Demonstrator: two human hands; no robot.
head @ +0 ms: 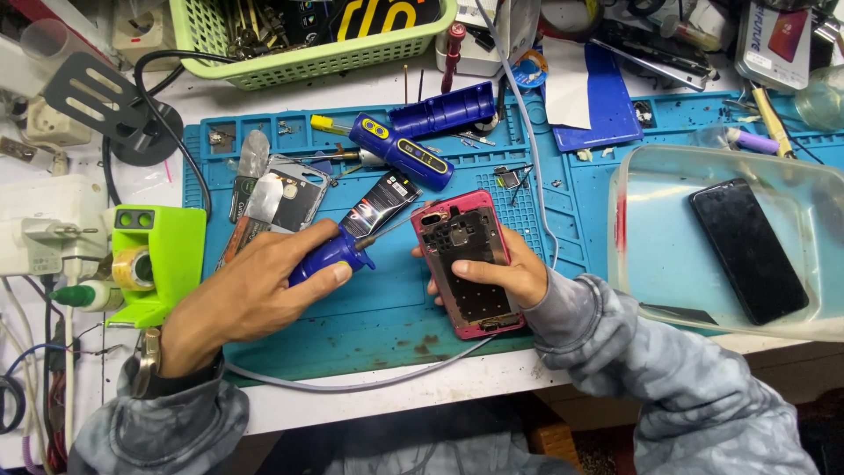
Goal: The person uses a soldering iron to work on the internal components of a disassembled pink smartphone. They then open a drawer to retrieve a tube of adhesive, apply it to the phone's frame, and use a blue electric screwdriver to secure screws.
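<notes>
My left hand (255, 295) grips a blue-handled screwdriver (338, 252); its thin shaft points right and up toward the top corner of an opened phone. My right hand (501, 273) holds that phone, a pink-framed body (464, 264) with its back off and dark inner board showing, flat on the blue work mat (387, 317). The screwdriver tip touches or hovers at the phone's upper left edge.
A clear plastic tray (651, 264) at the right holds a black phone (747, 251). On the mat lie a blue electric screwdriver (400, 151), a black tube (378, 204) and a phone cover (290, 193). A green stand (158, 259) is left; a green basket (308, 40) behind.
</notes>
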